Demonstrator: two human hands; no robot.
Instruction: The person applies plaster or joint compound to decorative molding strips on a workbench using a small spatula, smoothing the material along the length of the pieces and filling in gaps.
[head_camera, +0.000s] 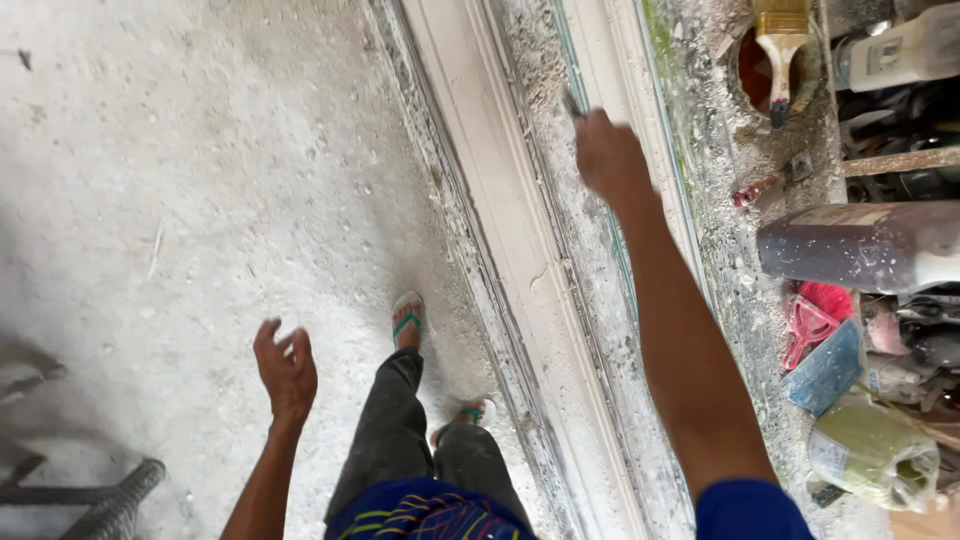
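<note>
Right hand (612, 157) grips a dark tool (572, 104) against the white frame (520, 230).

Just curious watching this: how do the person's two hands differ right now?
The right hand is stretched far forward, closed around a thin dark tool against the dusty white frame. The left hand hangs low over the concrete floor, fingers loosely curled, holding nothing. Both are bare.

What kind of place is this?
Probably a workshop or building site: a dusty concrete floor, a long white frame being worked on, a paintbrush and bottles along the side.
</note>
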